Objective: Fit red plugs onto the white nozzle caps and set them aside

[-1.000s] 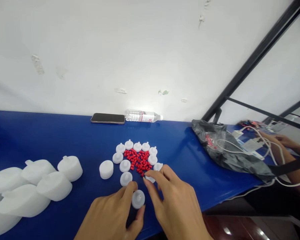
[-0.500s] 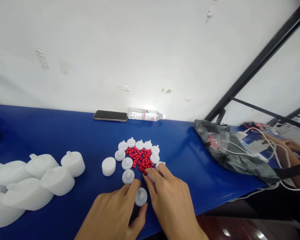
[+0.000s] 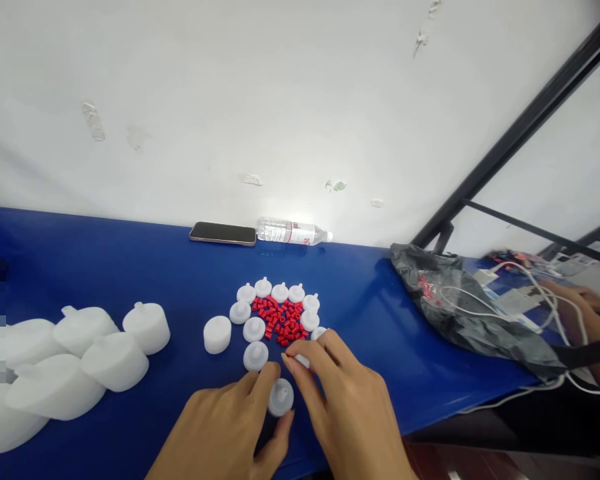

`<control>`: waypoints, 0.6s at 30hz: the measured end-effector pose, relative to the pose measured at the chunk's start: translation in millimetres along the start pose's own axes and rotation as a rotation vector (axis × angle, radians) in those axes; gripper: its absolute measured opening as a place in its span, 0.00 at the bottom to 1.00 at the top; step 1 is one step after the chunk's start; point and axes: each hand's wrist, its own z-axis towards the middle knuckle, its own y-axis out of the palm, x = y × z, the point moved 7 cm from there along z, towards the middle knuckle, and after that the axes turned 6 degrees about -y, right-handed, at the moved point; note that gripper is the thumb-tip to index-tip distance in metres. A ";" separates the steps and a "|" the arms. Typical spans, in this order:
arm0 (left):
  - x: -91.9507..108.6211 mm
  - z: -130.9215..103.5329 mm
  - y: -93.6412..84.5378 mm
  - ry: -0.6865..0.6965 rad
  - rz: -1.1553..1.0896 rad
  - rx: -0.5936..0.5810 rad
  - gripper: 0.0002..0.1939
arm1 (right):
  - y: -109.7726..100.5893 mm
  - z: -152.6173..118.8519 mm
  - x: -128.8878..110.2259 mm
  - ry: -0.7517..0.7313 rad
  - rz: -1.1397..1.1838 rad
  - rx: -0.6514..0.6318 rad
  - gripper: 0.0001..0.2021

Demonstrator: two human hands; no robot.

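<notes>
Near the front edge of the blue table, my left hand (image 3: 235, 421) has its thumb and index finger round a white round cap with a nub (image 3: 281, 398). My right hand (image 3: 341, 393) is just to the right, thumb and index fingertips pinched together; what they hold, if anything, is too small to make out. Beneath its fingers another white cap (image 3: 303, 361) partly shows. Beyond both hands lies a pile of small red tubular pieces (image 3: 281, 319), ringed by several white caps (image 3: 254, 329). To the left stands a plain white cylinder (image 3: 217, 335).
Several large white capped pieces (image 3: 115, 361) stand at the left. A phone (image 3: 223, 233) and a plastic bottle (image 3: 293, 232) lie by the wall. A dark plastic bag (image 3: 480, 333), white cables (image 3: 520, 267) and another person's arm (image 3: 575, 307) are at the right.
My right hand's fingertips have drawn back slightly from the red pile toward the cap in my left hand. My left hand stays round its cap. The view has shifted slightly.
</notes>
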 end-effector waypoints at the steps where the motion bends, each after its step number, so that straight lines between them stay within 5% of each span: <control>1: -0.5 -0.5 0.0 -0.003 -0.001 0.000 0.08 | -3.1 -1.4 1.2 0.011 0.107 -0.008 0.12; 8: -0.2 1.8 -3.3 0.010 -0.094 -0.016 0.10 | 2.1 -22.3 8.8 0.136 0.640 0.013 0.06; 12: 0.6 2.1 -4.7 0.000 -0.090 -0.014 0.09 | 1.0 -24.8 9.7 0.128 0.683 0.115 0.10; 18: 1.4 0.2 -2.5 0.006 -0.054 -0.005 0.09 | 1.2 -16.3 5.5 0.029 0.720 0.090 0.11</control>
